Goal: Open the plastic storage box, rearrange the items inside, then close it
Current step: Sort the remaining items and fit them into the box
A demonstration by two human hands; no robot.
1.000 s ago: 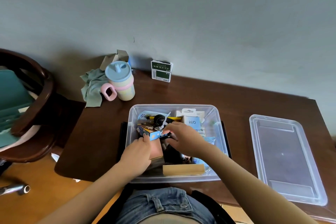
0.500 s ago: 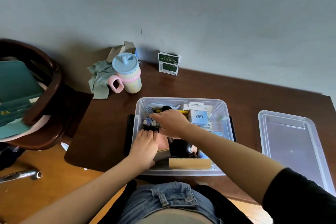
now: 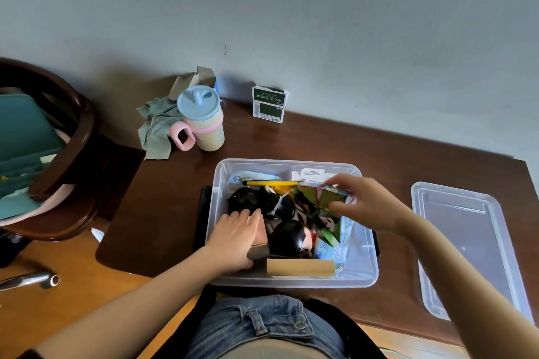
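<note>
- L hand (image 3: 235,237) inside clear storage box (image 3: 361,274), fingers flat & relaxed, pressing on pink-topped carton (image 3: 260,237) at box's left-front; forearm in from lower left.
- R hand (image 3: 369,203) over box's back-right, thumb & fingertips pinching green printed packet (image 3: 322,207), held tilted above contents; panda picture on lower part, wording too small to read.
- Box open at tabletop (image 3: 320,140) front edge, before person's lap; lid (image 3: 466,242) lying flat to its right, apart.
- Green-white carton (image 3: 269,104) by wall: printed characters, not legible.
- Black cables (image 3: 256,201), yellow pen (image 3: 271,183) in box.
</note>
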